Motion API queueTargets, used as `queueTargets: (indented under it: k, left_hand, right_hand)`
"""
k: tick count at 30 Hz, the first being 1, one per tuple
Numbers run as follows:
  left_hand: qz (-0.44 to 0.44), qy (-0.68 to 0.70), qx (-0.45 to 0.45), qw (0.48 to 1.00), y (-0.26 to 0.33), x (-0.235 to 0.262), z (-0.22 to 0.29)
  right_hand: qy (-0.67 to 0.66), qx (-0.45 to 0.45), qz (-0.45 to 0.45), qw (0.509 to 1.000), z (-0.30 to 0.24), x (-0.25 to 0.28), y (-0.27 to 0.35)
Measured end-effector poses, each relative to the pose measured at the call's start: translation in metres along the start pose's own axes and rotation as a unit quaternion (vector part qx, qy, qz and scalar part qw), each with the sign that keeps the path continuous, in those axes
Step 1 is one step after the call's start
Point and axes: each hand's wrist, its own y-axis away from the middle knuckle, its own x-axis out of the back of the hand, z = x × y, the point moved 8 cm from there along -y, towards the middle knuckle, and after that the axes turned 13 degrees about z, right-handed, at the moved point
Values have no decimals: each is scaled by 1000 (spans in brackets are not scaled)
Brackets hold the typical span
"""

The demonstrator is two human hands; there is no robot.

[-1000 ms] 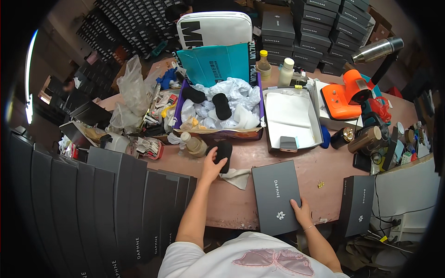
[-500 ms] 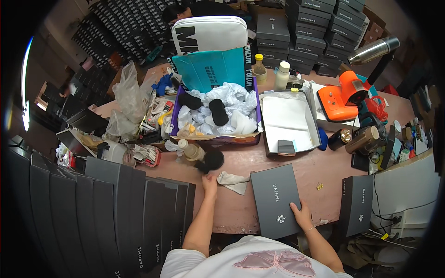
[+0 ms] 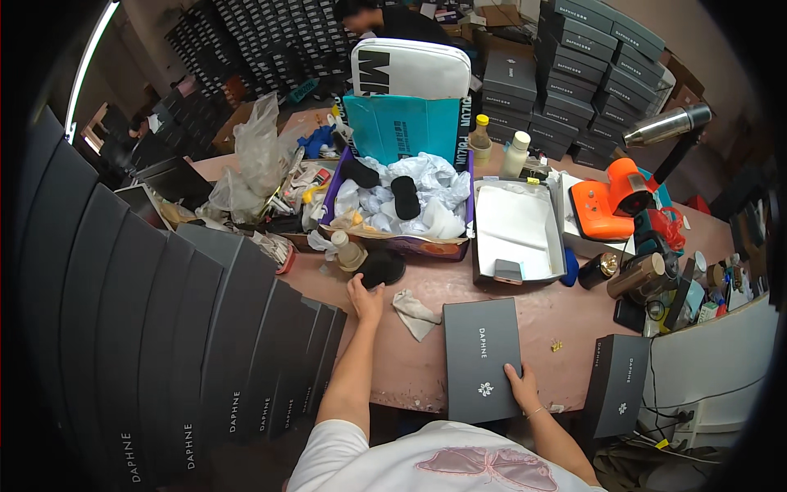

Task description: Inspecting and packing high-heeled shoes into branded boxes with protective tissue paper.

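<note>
The left hand [image 3: 363, 297] reaches out over the counter [image 3: 525, 324] and closes on a black rounded pad [image 3: 382, 267], which lies just beside a small beige bottle [image 3: 351, 252] in front of the purple-rimmed tray [image 3: 402, 243] near the far edge. The right hand [image 3: 522, 388] lies flat, fingers spread, on the lower right corner of a dark grey lidded box [image 3: 483, 359] that sits at the near edge of the counter; it presses rather than grips. A crumpled bit of white tissue [image 3: 415, 312] rests between the two hands. More black pads [image 3: 405, 198] lie among white paper in the tray, and an open box lined with white paper [image 3: 516, 232] stands to its right. A second closed grey box [image 3: 616, 384] sits at the near right corner, and a long row of dark boxes [image 3: 205, 344] stands at the left. Judging by this, the work looks early in its round: the lid is on the box in hand, and the pad is only just taken up, not yet brought to it
</note>
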Motion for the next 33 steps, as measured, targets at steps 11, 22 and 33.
queueTargets:
  k: [11, 22, 33]
  left_hand:
    - [-118, 17, -54, 991, -9, -32, 45]
    - [42, 338, 565, 751, 25, -79, -19]
    - [-85, 383, 569, 722, 79, -68, -29]
  right_hand:
    - [37, 14, 9, 999, 8, 2, -1]
    - [23, -12, 14, 1000, -2, 3, 2]
    - [13, 25, 26, 999, 4, 1, 0]
